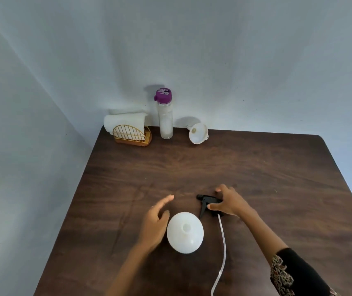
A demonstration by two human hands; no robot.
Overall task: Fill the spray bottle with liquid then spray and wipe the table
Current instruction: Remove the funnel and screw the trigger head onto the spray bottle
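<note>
Your left hand (157, 218) is hovering with its fingers spread and relaxed, holding nothing, just beside the left flank of the white spray bottle (185, 232), which is standing upright between your two hands with its neck open and facing up at you. Your right hand (228, 202) is resting over the black trigger head (208, 202), thumb and fingers curling loosely round its body; whether you are really gripping it or only touching it, the view is not showing clearly. The trigger head is lying on its side on the dark wooden table (256, 167), nozzle pointing away to your left, its long axis running from that nozzle back toward you along the clear dip tube (223, 242), which is trailing past your right forearm. What the next move is turning on, as far as one can judge, is the filling gear, and all of it is sitting well beyond both hands at the far edge: the white funnel (198, 133) lying tipped on its side, ahead of your right hand and probably nearer to it, and the purple-capped bottle of liquid (165, 116) standing upright just left of it, roughly straight ahead of your left hand. Further left still, the folded white cloth (123, 122) is waiting in its gold wire holder (133, 135).
</note>
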